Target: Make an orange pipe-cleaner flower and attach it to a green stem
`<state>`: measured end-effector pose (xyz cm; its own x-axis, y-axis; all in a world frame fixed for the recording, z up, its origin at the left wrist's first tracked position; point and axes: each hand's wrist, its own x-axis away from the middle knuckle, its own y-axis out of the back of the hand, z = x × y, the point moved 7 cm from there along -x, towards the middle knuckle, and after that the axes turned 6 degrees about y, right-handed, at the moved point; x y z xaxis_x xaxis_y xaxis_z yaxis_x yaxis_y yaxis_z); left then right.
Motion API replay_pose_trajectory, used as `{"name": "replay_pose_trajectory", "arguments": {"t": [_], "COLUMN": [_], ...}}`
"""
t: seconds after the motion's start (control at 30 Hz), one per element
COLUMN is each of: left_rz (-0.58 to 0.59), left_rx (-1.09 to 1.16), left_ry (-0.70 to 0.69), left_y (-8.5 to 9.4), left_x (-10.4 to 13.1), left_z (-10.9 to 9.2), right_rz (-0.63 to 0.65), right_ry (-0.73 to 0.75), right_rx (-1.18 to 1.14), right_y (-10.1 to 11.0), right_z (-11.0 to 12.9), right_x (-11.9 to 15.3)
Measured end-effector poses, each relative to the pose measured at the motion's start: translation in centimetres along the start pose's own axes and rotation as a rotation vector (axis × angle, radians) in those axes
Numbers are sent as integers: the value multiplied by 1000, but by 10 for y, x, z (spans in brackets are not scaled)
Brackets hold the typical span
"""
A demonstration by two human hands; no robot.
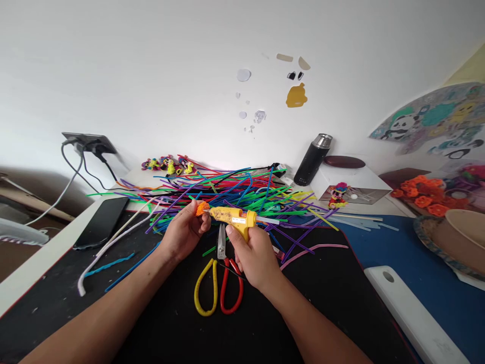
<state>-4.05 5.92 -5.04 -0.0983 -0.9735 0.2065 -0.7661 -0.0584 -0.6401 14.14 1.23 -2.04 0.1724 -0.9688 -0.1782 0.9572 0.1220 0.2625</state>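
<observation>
My right hand [257, 253] is wrapped round the grip of a yellow hot glue gun [227, 216], a white glue stick [270, 221] poking out of its back end. The gun's nozzle points left and meets, or nearly meets, a small orange fuzzy piece [202, 208]. That piece is pinched between the fingertips of my left hand [185, 227]. Below the gun lie scissors [223, 247] with one yellow and one red handle, blades pointing away from me. Beyond my hands spreads a heap of coloured pipe cleaners [227, 189].
A phone [101, 222] lies at left beside loose pipe cleaners. Several small fuzzy figures [170, 164] sit at the back. A black thermos [313, 159] stands near a white box [356, 177] with another figure [337, 194] before it. A white board-like object [413, 313] lies at right.
</observation>
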Motion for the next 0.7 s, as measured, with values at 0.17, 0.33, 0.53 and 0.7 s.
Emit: {"name": "replay_pose_trajectory", "arguments": {"t": [0.17,0.33,0.53,0.7], "left_rz": [23,35,76,100], "left_rx": [-4,-14,-25,-39], "left_ry": [-7,-2,-6,-21], "left_y": [-2,-1,-4,-5], "left_x": [0,0,0,0], "left_z": [-1,-1,-2,-2], "right_rz": [-5,-8,-17,-20], "right_ry": [2,-7,-19,-24], "right_rx": [-6,-9,-4,-3], "right_y": [1,3,4,4], "right_z": [0,0,-1,-2], "right_x": [0,-1,-2,-1]}}
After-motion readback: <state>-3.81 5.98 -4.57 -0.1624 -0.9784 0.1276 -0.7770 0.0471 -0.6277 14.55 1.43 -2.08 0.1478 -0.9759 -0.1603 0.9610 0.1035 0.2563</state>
